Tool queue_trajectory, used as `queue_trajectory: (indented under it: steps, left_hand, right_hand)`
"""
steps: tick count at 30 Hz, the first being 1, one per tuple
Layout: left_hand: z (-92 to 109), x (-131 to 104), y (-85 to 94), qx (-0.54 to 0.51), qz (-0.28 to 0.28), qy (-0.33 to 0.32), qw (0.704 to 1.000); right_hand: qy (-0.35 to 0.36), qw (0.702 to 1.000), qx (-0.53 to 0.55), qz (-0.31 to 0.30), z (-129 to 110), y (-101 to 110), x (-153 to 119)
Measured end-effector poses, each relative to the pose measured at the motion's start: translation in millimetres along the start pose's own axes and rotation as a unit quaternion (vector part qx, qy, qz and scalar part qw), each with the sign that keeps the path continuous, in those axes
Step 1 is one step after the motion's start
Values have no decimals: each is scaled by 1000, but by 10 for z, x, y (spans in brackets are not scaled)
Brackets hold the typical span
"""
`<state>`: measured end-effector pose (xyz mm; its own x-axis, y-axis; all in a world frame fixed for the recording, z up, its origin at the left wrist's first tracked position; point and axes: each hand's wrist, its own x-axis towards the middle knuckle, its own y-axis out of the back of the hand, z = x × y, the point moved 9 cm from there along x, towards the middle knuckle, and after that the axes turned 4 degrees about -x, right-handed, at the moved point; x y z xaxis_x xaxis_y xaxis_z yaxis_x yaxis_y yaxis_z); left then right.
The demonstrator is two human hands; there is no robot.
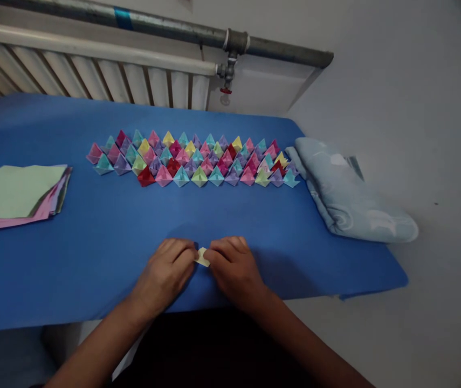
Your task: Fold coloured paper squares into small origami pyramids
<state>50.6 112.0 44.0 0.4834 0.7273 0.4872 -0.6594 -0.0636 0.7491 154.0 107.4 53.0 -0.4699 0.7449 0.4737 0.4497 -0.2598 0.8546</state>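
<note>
A small piece of pale yellow folded paper [202, 257] is held between my two hands, close to the front edge of the blue table [104, 237]. My left hand [169, 269] pinches its left side, fingers curled. On the opposite side, my right hand [236, 269] grips it between thumb and fingers. Much of the paper is hidden by the fingertips, so its exact shape is hard to make out. Beyond my hands stand several rows of small origami boats [199, 177] in pink, teal, purple, yellow, green and red.
At the left lies a stack of coloured paper sheets [18, 188], pale green on top. A folded light-blue blanket [351, 194] rests at the right end of the table, touching or nearly touching the boats. Behind are a white radiator [104, 81] and a metal pipe [181, 32].
</note>
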Motion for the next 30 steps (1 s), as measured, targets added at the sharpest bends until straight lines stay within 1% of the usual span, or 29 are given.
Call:
queue_trajectory:
  steps: [3, 6, 9, 11, 14, 18, 24, 30]
  left_hand:
    - [25, -27, -75, 52, -44, -13, 998]
    - [65, -76, -98, 52, -79, -17, 995]
    - [108, -129, -94, 58, -94, -8, 994]
    - [146, -153, -89, 65, -90, -5, 994]
    - [216, -170, -72, 58, -65, -16, 996]
    - [231, -187, -60, 53, -37, -13, 998]
    - [180, -199, -61, 57, -39, 18, 997]
    - [173, -146, -38, 55, -39, 34, 997]
  right_hand:
    - [5, 999, -21, -31, -10, -41, -24]
    - [7, 997, -2, -75, -22, -62, -69]
    - [3, 994, 24, -107, -18, -76, -122]
    - [1, 993, 34, -113, -13, -77, -144]
    - [-1, 992, 42, -122, -8, -91, -157]
    - [-7, 992, 50, -116, 5, -79, -163]
    - [-33, 992, 56, -106, 55, -46, -185]
    - [-61, 990, 78, -96, 86, -23, -193]
